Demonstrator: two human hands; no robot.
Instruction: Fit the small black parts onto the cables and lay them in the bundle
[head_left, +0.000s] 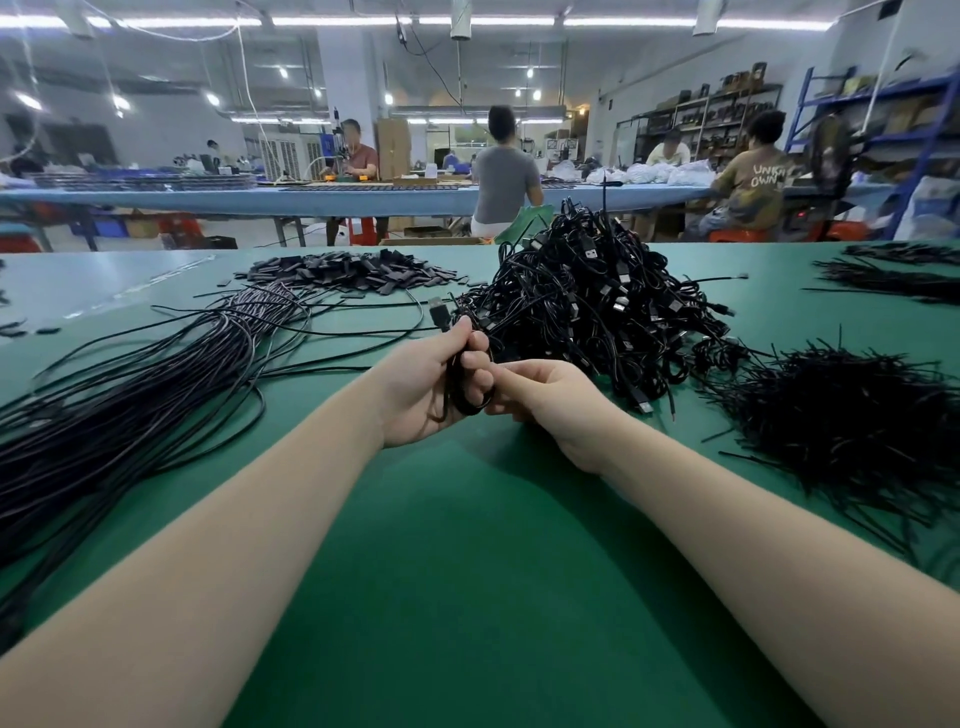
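Head view: left hand (426, 384) grips coiled cable (457, 387), right hand (545, 400) pinches it — tangled pile (597, 301) just behind, black parts (353, 273) far left, straight bundle (130, 395) left, green table (467, 571).

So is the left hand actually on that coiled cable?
Touching. The head view shows the left hand with fingers curled round the coiled cable, its USB plug sticking out above the thumb.

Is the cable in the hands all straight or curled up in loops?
Curled up. The cable hangs in loops from the left hand, whose fingers wrap round it, and its plug sticks out above.
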